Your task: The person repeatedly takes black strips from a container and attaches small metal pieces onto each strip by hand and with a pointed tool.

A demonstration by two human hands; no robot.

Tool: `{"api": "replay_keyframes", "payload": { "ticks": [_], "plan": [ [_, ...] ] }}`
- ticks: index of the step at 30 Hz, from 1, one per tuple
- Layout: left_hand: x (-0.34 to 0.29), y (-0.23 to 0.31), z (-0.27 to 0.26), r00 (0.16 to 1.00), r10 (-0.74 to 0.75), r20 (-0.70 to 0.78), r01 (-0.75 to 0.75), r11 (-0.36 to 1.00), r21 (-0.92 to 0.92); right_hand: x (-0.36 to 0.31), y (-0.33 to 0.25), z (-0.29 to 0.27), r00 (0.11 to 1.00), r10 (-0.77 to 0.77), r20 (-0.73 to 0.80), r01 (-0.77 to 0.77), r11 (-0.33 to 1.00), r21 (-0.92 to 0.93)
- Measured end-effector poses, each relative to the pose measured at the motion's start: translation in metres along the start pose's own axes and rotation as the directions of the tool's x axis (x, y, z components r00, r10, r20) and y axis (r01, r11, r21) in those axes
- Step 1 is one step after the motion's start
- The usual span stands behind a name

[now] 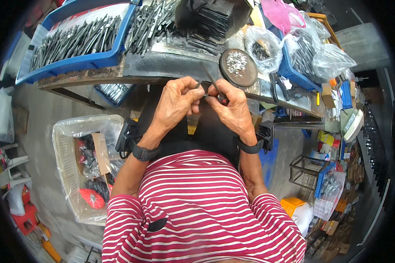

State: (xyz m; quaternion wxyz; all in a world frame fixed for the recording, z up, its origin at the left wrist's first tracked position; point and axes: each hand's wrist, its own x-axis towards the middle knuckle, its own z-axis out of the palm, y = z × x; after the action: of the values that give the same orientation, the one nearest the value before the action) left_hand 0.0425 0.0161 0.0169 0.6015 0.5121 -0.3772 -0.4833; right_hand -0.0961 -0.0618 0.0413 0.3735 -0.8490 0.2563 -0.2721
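From here I see passing room along the near bench (145, 65) edge, left of the round dish (250, 72). A blue tray (77, 67) and dark box (238, 17) block farther in; pliers (274, 87) obstruct rightward.

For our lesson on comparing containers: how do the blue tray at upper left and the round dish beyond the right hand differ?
The blue tray is roughly rectangular; the round dish is brownish and circular. The tray is larger than the dish. The tray holds long dark strips; the dish holds small pale pieces. Both are open-topped, holding many pieces.
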Motion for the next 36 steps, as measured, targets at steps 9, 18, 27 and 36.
{"api": "replay_keyframes", "payload": {
  "ticks": [9,18,27,36],
  "plan": [
    [-0.009,-0.005,0.011,0.981,-0.161,0.108,0.163,0.986,-0.017,-0.022,0.010,-0.004,0.956,0.290,0.041,-0.291,0.926,0.242],
    [-0.007,-0.009,0.023,0.990,-0.126,0.061,0.129,0.990,-0.051,-0.025,0.017,-0.014,0.915,0.381,-0.132,-0.307,0.872,0.382],
    [-0.006,-0.016,0.024,0.996,-0.089,0.008,0.089,0.991,-0.096,-0.005,0.050,-0.029,0.931,-0.090,-0.355,-0.095,0.877,-0.471],
    [-0.007,-0.015,0.023,0.997,-0.069,-0.029,0.067,0.995,-0.076,-0.006,0.052,-0.024,0.944,-0.176,-0.279,-0.028,0.800,-0.600]
  ]
}}
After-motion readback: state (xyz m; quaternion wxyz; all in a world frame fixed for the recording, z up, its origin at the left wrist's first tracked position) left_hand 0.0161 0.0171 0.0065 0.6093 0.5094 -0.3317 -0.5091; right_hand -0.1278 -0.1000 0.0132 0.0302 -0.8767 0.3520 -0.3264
